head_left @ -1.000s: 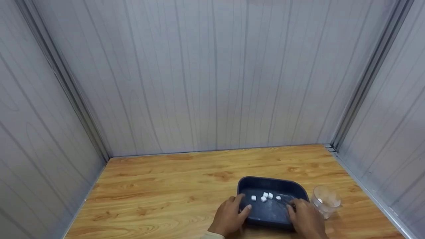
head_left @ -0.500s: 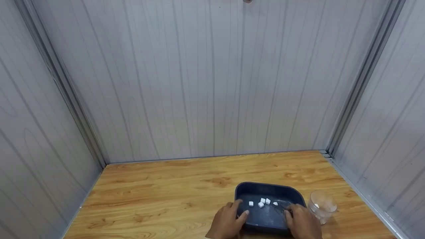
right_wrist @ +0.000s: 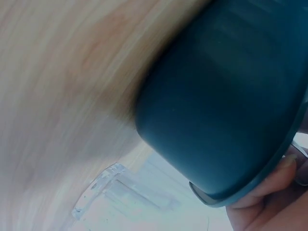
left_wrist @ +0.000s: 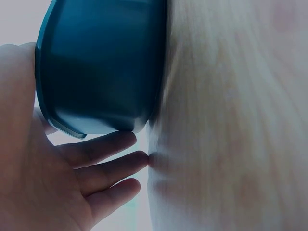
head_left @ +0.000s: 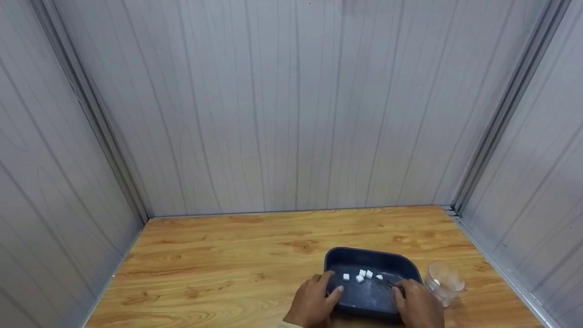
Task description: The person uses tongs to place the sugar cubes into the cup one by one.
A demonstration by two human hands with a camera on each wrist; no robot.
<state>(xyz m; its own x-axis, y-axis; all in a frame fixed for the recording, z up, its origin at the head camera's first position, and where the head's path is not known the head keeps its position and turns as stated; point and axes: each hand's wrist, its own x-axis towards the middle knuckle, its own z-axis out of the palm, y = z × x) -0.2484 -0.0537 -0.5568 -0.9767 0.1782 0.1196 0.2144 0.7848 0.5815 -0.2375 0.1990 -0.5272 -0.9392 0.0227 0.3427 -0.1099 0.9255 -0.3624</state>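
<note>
A dark blue rectangular tray [head_left: 364,303] stands on the wooden table, with several small white cubes [head_left: 360,279] on its floor. My left hand [head_left: 312,298] grips the tray's left side near the front corner, thumb over the rim. In the left wrist view its other fingers [left_wrist: 108,147] spread below the tray's wall. My right hand [head_left: 416,300], at the tray's right rim, pinches thin metal tweezers [head_left: 388,282]. Their dark tips reach inward to the rightmost white cube [head_left: 379,277]. A curved metal part of the tweezers [right_wrist: 301,163] shows beside the fingers in the right wrist view.
Just right of my right hand stands a clear glass [head_left: 446,282], with a white piece [head_left: 437,282] seen through it. Pale panel walls [head_left: 296,114] enclose the wooden table [head_left: 218,264] at the back and both sides.
The head view has shifted slightly. My hands keep their places at the tray, and the white cubes lie in the same arrangement, with the tweezers' tips still at the rightmost one.
</note>
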